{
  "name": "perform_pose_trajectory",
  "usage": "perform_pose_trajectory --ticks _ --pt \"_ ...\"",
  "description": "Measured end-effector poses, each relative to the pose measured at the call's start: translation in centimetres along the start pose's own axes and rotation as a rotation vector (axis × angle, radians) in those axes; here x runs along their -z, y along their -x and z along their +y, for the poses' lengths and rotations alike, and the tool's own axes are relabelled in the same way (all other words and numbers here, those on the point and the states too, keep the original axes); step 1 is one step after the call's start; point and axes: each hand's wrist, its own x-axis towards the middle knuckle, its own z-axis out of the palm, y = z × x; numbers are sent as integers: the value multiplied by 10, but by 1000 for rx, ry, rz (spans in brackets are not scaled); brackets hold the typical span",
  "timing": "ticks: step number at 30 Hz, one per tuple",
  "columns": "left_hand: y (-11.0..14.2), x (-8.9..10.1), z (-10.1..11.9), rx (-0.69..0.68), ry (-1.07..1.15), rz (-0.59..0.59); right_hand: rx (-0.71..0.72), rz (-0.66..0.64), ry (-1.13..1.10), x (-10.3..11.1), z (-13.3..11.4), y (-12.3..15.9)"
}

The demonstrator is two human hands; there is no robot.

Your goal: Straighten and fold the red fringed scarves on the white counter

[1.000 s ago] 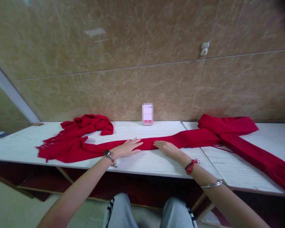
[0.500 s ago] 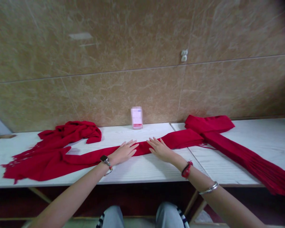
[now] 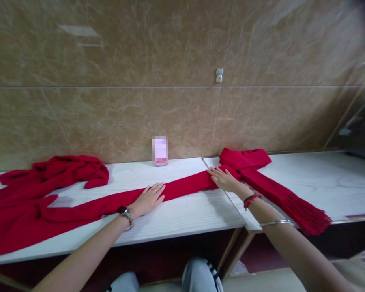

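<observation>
Farther right along the red scarf (image 3: pixel 185 187), the right hand (image 3: pixel 224 180) has moved away from the left hand (image 3: pixel 147 200). Both lie flat, fingers loose, gripping nothing. The scarf crosses the picture's lower middle. Soft, flat palms should stop bumps.

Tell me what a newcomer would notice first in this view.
Probably the vivid red cloth, stretched across the white tabletop with the left hand and right hand resting on it. Next, the crumpled red heap at the left, and the pale upright object at the back, by the brown wall.
</observation>
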Motion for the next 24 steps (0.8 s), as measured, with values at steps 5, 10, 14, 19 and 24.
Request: perform_pose_trajectory --ticks 5,10,14,19,24 --pt "-7 7 -2 4 80 -49 -71 76 -11 11 20 3" --pt "-37 29 -6 -75 165 -38 333 221 -159 49 -56 10" --pt "-68 41 -9 -12 237 -121 509 142 -143 62 -115 13" --pt "-87 45 -11 14 310 -265 549 80 -43 61 -135 1" --pt "-91 46 -11 -14 332 -280 614 82 27 57 -138 -11"
